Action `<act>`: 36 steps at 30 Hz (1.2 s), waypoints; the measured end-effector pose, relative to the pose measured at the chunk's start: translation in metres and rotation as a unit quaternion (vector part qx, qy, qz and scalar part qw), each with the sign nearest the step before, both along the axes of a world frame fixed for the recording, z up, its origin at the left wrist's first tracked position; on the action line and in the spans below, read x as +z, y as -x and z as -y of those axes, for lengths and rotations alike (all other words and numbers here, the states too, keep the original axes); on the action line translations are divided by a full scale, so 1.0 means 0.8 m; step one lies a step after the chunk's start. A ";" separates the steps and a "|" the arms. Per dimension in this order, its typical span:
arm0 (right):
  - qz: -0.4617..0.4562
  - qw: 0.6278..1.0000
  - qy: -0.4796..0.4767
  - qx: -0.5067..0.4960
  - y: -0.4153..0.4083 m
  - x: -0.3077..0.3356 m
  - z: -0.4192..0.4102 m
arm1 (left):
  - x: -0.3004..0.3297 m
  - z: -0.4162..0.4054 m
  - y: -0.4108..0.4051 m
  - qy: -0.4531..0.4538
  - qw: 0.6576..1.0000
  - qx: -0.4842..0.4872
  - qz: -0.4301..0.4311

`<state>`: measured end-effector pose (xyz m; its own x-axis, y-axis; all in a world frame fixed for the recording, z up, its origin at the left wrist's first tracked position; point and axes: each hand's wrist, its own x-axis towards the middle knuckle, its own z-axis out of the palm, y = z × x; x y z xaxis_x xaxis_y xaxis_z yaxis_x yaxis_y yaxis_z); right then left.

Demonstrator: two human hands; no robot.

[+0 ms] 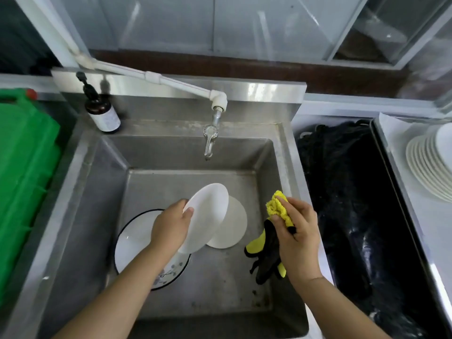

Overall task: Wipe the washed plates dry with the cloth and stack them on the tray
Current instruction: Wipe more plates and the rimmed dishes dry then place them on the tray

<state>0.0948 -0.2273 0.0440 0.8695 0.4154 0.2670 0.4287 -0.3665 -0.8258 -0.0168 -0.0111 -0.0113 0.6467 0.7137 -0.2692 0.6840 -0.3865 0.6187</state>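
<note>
My left hand point(171, 226) grips a small white plate point(208, 216) by its left rim and holds it tilted above the steel sink point(80, 199). A second white plate point(232, 228) lies on the sink floor just behind it. A larger black-rimmed plate point(132, 238) with a flower pattern lies lower left, partly under my forearm. My right hand point(296, 231) grips a yellow and black cloth point(278, 206), bunched at the top and hanging down, a short way right of the held plate. A stack of several white plates point(430, 165) stands on the tray point(396, 143) at the far right.
A tap point(210, 140) hangs over the sink's back wall, fed by a white pipe. A brown pump bottle point(102, 113) stands at the back left corner. A green plastic container point(24, 172) fills the left. A black bin with dark material point(352, 204) lies between sink and tray.
</note>
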 end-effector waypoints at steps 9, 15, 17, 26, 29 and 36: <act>0.048 0.988 -0.068 0.133 0.010 0.093 -0.006 | 0.185 0.036 0.078 -0.123 0.985 0.031 0.113; 0.178 0.960 -0.111 0.186 0.013 0.199 -0.049 | 0.297 0.048 0.097 -0.153 0.949 0.086 0.261; 0.212 0.943 -0.151 0.205 0.017 0.238 -0.066 | 0.332 0.048 0.102 -0.173 0.931 0.093 0.308; 0.369 0.892 -0.228 0.130 0.054 0.350 -0.146 | 0.442 0.036 0.134 -0.099 0.865 0.140 0.472; 0.423 0.872 -0.225 0.100 0.073 0.358 -0.166 | 0.453 0.022 0.147 -0.013 0.854 0.160 0.495; 0.445 0.849 -0.203 0.200 0.153 0.380 -0.201 | 0.464 0.001 0.160 0.041 0.836 0.192 0.512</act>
<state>-0.0273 -0.0668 0.3481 0.0593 0.3463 0.9362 0.9721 0.1933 -0.1331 -0.1445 -0.0122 0.3599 0.2949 0.9282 0.2268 -0.1571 -0.1871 0.9697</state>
